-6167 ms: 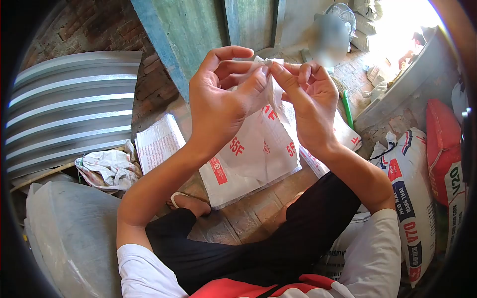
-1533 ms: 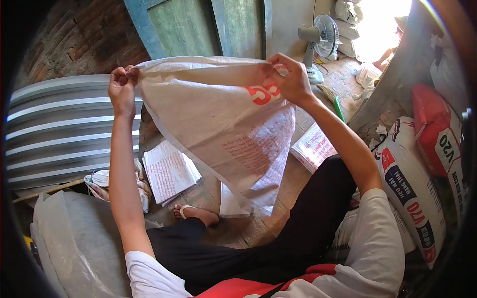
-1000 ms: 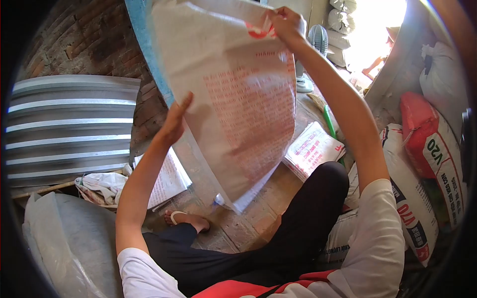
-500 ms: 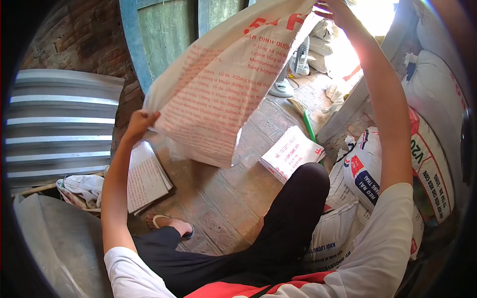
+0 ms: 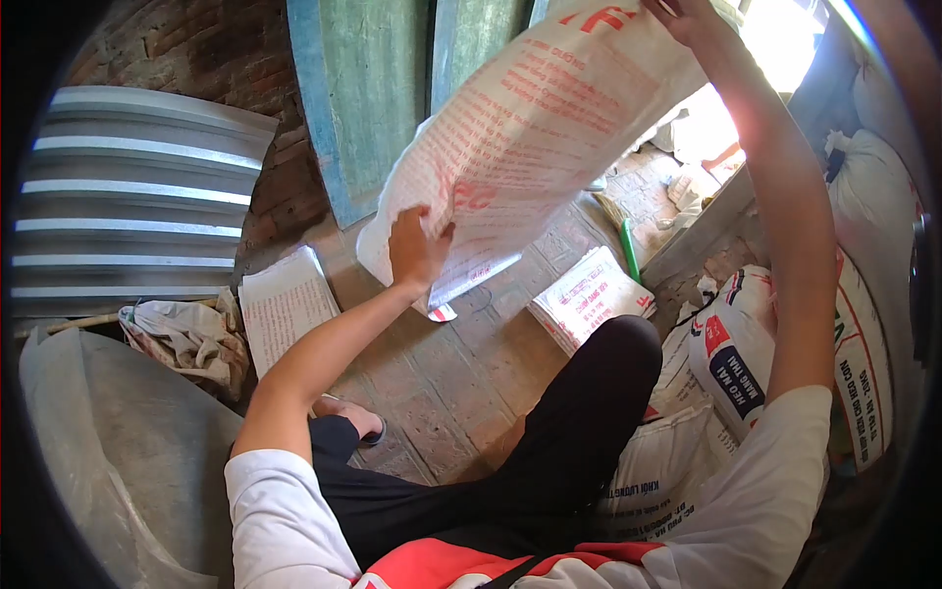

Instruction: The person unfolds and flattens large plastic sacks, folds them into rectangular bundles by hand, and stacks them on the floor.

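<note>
A white woven feed sack (image 5: 530, 128) with red print hangs slanting in front of me. At its upper right corner, my right hand (image 5: 681, 20) is closed on the sack's edge, near the top of the view. Lower down, my left hand (image 5: 420, 247) lies against the sack's face with thumb and fingers apart; some fingertips are blurred. The sack's bottom end, folded with a bluish strip, hangs just past the left hand above the floor.
Flat stacks of printed sacks lie on the brick floor, one at left (image 5: 287, 306) and one (image 5: 594, 297) by my knee. Filled sacks (image 5: 731, 339) crowd the right. Corrugated metal (image 5: 137, 196) leans at left, beside a crumpled cloth (image 5: 191, 339). A green-handled broom (image 5: 628, 247) stands beyond.
My left hand has let go of the sack's left edge and moved right onto its face. The sack has turned and shifted right and up, still held by my right hand. The view has shifted slightly.
</note>
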A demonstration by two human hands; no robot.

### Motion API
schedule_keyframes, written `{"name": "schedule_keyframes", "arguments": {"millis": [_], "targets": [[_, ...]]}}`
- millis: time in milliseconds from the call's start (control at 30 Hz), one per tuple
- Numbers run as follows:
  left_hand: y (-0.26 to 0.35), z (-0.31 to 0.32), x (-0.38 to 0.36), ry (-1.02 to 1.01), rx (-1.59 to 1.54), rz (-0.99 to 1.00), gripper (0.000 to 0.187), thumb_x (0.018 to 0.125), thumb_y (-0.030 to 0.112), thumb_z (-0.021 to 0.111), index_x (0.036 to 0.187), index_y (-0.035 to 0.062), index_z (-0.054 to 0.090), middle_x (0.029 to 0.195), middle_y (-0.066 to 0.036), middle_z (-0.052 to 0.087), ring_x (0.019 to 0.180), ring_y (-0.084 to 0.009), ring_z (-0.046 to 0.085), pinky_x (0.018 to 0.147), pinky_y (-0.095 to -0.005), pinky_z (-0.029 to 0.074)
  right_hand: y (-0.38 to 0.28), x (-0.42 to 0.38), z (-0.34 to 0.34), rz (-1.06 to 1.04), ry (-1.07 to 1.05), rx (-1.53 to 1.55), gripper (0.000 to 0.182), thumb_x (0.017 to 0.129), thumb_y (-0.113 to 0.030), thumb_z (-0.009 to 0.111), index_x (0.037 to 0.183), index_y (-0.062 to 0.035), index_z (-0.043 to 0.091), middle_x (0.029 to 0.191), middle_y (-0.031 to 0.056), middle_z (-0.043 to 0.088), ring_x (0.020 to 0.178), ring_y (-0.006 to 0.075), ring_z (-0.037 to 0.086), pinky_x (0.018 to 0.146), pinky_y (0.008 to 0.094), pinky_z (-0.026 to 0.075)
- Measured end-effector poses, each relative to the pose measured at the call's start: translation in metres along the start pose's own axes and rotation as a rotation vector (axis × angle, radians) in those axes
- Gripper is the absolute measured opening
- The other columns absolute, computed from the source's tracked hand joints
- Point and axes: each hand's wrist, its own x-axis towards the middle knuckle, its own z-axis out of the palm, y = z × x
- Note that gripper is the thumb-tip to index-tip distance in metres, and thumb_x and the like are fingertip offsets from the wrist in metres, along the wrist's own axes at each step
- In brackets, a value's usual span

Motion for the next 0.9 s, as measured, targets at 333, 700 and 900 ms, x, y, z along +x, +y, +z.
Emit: {"name": "schedule_keyframes", "arguments": {"millis": [333, 700, 900], "targets": [[-0.080, -0.042, 0.045, -0.149, 0.140, 0.345, 0.009, 0.088, 0.019, 0.068, 0.087, 0.0100, 0.065, 0.086, -0.013, 0.063, 0.077, -0.0375, 0.063, 0.064, -0.0458, 0.048, -0.014, -0.093, -0.120, 0.211, 0.373, -0.267, 0.026, 0.091, -0.021, 0.060, 0.107, -0.0003, 0.059, 0.105, 0.0104, 0.062, 0.096, 0.0218, 0.066, 0.069, 0.0320, 0.054], [-0.058, -0.171, 0.140, -0.224, 0.247, 0.362, 0.010, 0.093, 0.015, 0.063, 0.093, 0.0053, 0.065, 0.091, -0.014, 0.068, 0.084, -0.0373, 0.065, 0.069, -0.0418, 0.050, 0.055, -0.216, -0.085, 0.553, 0.717, -1.269, 0.047, 0.087, -0.039, 0.052, 0.105, 0.0002, 0.069, 0.099, 0.0265, 0.069, 0.104, 0.0420, 0.065, 0.092, 0.0476, 0.050], [-0.103, -0.172, 0.127, -0.254, 0.224, 0.297, 0.011, 0.095, 0.010, 0.053, 0.100, 0.0092, 0.062, 0.091, -0.017, 0.069, 0.089, -0.0403, 0.065, 0.071, -0.0453, 0.050, 0.097, -0.261, -0.066, 0.297, 1.015, -0.806, 0.053, 0.090, -0.042, 0.048, 0.109, 0.0039, 0.065, 0.109, 0.0248, 0.066, 0.105, 0.0374, 0.062, 0.093, 0.0442, 0.045]]}}
